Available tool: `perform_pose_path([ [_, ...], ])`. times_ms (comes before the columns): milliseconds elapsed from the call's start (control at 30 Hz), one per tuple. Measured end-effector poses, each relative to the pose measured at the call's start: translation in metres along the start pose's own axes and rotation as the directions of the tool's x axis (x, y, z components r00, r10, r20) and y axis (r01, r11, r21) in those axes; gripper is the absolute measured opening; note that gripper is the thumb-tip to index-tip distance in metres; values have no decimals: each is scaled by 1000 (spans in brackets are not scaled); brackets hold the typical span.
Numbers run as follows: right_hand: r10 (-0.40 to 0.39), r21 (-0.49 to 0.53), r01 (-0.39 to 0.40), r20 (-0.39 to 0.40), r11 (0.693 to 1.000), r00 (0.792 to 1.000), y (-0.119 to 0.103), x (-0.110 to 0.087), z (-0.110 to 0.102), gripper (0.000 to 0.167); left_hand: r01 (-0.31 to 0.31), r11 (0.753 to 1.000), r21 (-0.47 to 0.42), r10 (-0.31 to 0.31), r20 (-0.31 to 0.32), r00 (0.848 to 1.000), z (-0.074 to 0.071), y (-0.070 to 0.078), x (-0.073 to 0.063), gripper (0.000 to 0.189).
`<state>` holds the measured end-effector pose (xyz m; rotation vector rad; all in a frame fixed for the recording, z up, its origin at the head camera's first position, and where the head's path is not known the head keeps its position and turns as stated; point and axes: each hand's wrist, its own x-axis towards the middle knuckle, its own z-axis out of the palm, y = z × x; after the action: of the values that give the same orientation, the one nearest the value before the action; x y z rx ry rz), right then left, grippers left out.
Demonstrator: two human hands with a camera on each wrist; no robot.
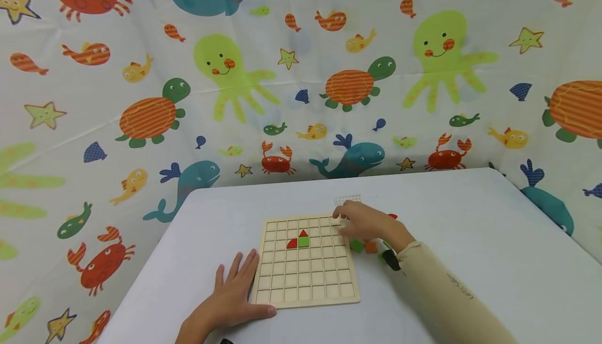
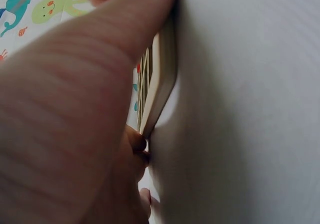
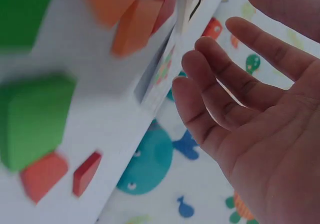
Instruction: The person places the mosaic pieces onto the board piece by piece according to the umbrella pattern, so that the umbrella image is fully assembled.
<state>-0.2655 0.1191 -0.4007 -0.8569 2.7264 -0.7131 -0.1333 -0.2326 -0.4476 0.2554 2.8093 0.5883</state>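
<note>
A light wooden grid board (image 1: 277, 282) lies on the white table. In its upper middle cells sit a green square (image 1: 303, 242), a red triangle (image 1: 303, 233) just above it and a red rounded piece (image 1: 292, 243) to its left. My left hand (image 1: 228, 299) rests at the board's lower left corner, fingers straight along the left edge, thumb by the near edge. My right hand (image 1: 364, 224) hovers by the board's upper right corner. In the right wrist view, the right hand (image 3: 260, 104) has loosely bent fingers and nothing visible in it.
Right of the board, partly behind the right hand, lie loose blocks: a green block (image 1: 357, 245), an orange block (image 1: 371, 247) and a red piece (image 1: 392, 216). A card with a printed grid (image 1: 348, 198) lies behind the board. A patterned curtain (image 1: 301, 46) hangs beyond the table.
</note>
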Motion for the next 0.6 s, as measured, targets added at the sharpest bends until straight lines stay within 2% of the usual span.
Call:
perform_pose_path([
  [133, 3, -50, -5, -46, 999, 999, 18, -10, -9, 28, -1, 1000, -5, 1, -1, 1000, 0, -1, 1, 136],
  [233, 52, -67, -57, -67, 996, 996, 32, -18, -17, 29, 2, 1000, -6, -2, -2, 1000, -1, -1, 1, 136],
  [367, 124, -39, -127, -62, 991, 990, 53, -29, -27, 33, 5, 1000, -8, -5, 1, 1000, -1, -2, 1, 136],
  [600, 192, 10, -192, -45, 981, 980, 86, -46, -39, 25, 15, 1000, -14, -15, 3, 1000, 1, -1, 0, 138],
])
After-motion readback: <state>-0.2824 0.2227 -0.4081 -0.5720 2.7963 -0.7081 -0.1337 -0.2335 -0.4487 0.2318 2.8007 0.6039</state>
